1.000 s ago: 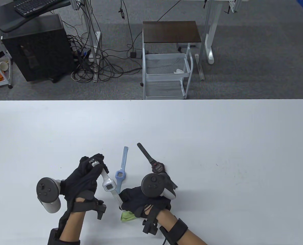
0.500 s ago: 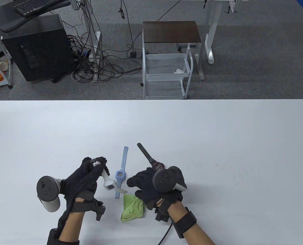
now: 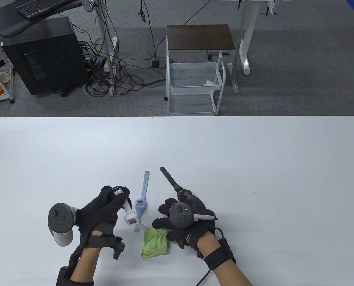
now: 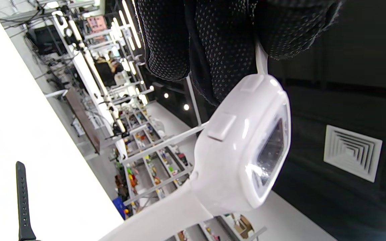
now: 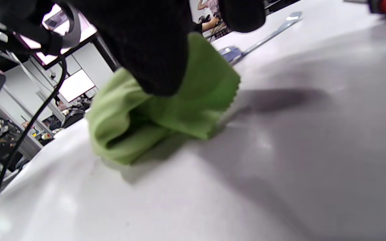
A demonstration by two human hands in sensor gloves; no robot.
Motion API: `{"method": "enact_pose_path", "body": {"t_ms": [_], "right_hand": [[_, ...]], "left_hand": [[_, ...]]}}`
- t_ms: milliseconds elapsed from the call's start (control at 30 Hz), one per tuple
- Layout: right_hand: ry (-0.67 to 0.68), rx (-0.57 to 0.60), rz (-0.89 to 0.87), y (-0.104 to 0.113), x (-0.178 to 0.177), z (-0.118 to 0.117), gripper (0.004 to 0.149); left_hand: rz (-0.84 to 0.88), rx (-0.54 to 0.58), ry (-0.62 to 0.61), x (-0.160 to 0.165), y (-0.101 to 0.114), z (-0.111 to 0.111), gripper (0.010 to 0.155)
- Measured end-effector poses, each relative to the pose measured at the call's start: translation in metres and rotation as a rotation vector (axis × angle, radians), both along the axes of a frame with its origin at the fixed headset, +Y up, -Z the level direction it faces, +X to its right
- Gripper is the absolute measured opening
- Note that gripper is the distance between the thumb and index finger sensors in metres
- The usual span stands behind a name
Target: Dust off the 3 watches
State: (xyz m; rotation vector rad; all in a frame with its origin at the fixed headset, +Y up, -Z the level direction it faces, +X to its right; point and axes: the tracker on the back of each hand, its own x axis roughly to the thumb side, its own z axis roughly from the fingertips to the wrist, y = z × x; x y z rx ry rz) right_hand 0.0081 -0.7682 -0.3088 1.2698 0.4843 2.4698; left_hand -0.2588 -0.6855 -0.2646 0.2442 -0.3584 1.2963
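The white watch [image 3: 131, 217] was gripped by its strap in the curled left hand [image 3: 101, 208], above the table [image 3: 254, 166]. The green cloth [image 3: 154, 242] was pinched by the right hand [image 3: 182, 223]. The blue watch [image 3: 141, 199] and black watch [image 3: 174, 183] lay just beside, 2 straps flat.

Lab — tangled cables [image 3: 117, 74], computer tower [image 3: 43, 56]

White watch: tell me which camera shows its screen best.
The left wrist view: the white watch fills the picture, screen and side buttons plain. The table view shows it small, held in the left hand. The right wrist view does not show it.
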Motion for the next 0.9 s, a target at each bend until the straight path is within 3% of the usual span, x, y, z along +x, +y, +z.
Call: {"method": "enact_pose_path", "body": {"t_ms": [167, 900], "right_hand": [[-0.026, 0.065, -0.040, 0.001, 0.000, -0.001, 0.042], [-0.408, 0.250, -0.367, 0.031, 0.037, -0.011, 0.039]], "left_hand": [[-0.011, -0.008, -0.008, 0.002, -0.001, 0.000, 0.047], [0.013, 0.004, -0.081, 0.014, 0.001, 0.002, 0.048]]}}
